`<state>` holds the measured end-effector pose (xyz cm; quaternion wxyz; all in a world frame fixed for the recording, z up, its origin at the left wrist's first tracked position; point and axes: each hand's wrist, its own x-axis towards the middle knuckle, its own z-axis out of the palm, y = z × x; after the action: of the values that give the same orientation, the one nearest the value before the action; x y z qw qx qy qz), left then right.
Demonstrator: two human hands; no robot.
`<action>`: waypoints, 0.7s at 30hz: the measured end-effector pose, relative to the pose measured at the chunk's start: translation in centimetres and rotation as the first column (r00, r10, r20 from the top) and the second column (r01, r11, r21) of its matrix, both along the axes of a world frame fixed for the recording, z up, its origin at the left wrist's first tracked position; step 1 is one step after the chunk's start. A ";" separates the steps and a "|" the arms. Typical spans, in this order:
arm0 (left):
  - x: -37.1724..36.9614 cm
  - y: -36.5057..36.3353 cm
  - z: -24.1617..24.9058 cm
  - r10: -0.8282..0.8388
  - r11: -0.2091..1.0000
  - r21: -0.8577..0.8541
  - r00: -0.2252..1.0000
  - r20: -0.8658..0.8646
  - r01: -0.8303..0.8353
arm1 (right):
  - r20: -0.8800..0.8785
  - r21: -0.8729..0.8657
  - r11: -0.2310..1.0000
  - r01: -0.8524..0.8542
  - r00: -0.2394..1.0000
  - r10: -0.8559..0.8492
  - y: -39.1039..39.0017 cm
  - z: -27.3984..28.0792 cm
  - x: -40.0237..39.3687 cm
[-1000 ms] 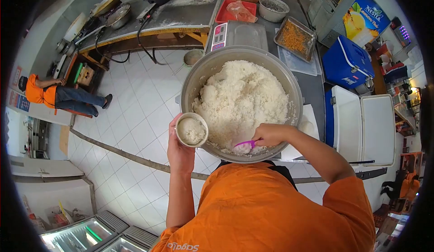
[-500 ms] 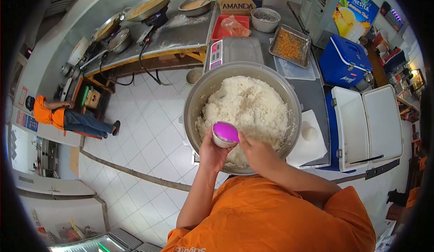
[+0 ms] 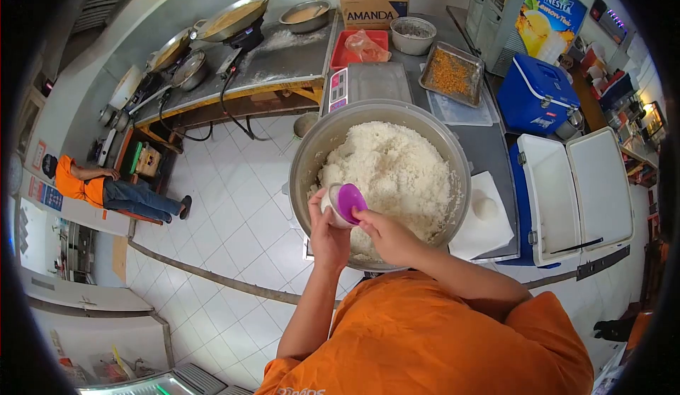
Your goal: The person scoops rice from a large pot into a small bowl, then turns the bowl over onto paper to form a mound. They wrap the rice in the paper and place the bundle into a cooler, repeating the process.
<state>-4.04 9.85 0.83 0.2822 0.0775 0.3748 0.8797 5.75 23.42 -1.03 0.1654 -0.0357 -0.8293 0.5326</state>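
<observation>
A large metal pot [image 3: 460, 182] full of cooked white rice [image 3: 389, 161] stands right in front of me. Over its near left rim, my left hand [image 3: 330, 235] is closed around a small pale bowl [image 3: 330, 202], tilted to the right. My right hand [image 3: 386, 235] grips a purple scoop [image 3: 350, 200] at its near end and holds it against the bowl's mouth. The scoop covers the bowl's opening, so what lies inside is hidden.
Behind the pot stands a scale [image 3: 379, 82]. A tray of orange-brown crumbs [image 3: 451, 76] lies to its right. White paper with a round of rice [image 3: 484, 207] lies beside the pot. An open cooler [image 3: 556, 200] is at right. A person in orange [image 3: 88, 182] sits at far left.
Both hands have shifted slightly left. The bowl and scoop have turned from facing up to a more sideways tilt, facing right.
</observation>
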 end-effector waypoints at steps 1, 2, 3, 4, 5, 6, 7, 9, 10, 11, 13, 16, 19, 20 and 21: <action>-0.2 -0.4 -0.1 -0.030 1.000 -0.006 0.999 0.022 0.030 | -0.060 0.040 0.996 -0.074 0.995 0.076 0.6 -1.5 -0.8; -0.7 -0.7 -0.3 -0.060 0.998 -0.011 0.997 0.038 0.060 | -0.122 0.086 0.986 -0.143 0.981 0.153 1.3 -2.0 -1.7; -0.9 -1.0 -0.4 -0.067 0.998 0.011 0.996 0.067 0.066 | -0.128 0.088 0.986 -0.141 0.980 0.152 3.4 0.7 -1.7; -0.8 -1.3 0.2 -0.070 0.998 0.007 0.996 0.063 0.069 | 0.241 -0.453 0.865 -0.217 0.904 0.353 6.4 5.7 -0.9; -0.6 -1.6 1.3 -0.069 0.996 0.066 0.994 0.079 0.064 | 0.399 -0.850 0.527 -0.010 0.642 0.655 7.8 8.6 -0.5; -0.5 -1.6 1.9 -0.065 0.990 0.131 0.993 0.096 0.052 | 0.398 -0.848 0.529 -0.015 0.642 0.656 7.2 9.0 -0.5; -0.6 -1.4 1.6 -0.030 0.992 0.128 0.998 0.060 0.022 | 0.424 -0.828 0.552 0.101 0.757 0.497 6.0 9.2 -0.4; -0.2 -0.4 0.7 -0.004 0.997 0.081 0.999 0.043 0.000 | 0.444 -0.751 0.657 0.071 0.791 0.421 2.1 7.2 0.2; -0.2 -0.1 0.2 0.005 1.000 0.026 1.000 0.017 -0.005 | 0.442 -0.753 0.654 0.075 0.793 0.419 1.9 7.4 -0.1; -0.7 -0.3 -0.2 -0.015 0.996 0.085 0.997 0.070 0.009 | 0.479 -0.644 0.765 0.009 0.784 0.395 2.0 8.0 -0.6; -1.0 -0.9 0.2 -0.035 0.999 0.026 0.999 0.015 0.034 | 0.463 -0.599 0.800 -0.037 0.799 0.384 4.3 9.4 -1.0; -0.9 -1.4 0.0 -0.088 0.995 -0.057 0.995 -0.056 0.085 | -0.042 0.109 0.973 -0.201 0.977 0.207 1.9 6.1 -2.3; -0.8 -0.9 -0.1 -0.011 0.998 -0.060 1.000 -0.019 0.010 | 0.441 0.012 0.991 -0.133 0.890 0.114 4.1 6.9 -2.7; -0.6 -0.9 -0.2 0.044 0.999 0.022 0.997 0.069 -0.045 | 0.596 0.043 0.994 -0.102 0.801 0.056 5.2 7.2 -3.2; -0.5 -1.0 -0.3 0.089 0.990 0.094 0.982 0.168 -0.106 | 0.594 0.048 0.993 -0.105 0.802 0.056 5.8 6.5 -3.0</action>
<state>-4.55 8.90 0.52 0.2641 0.0010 0.3079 0.9140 2.70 29.23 5.49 -0.1227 -0.1581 -0.8605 0.4686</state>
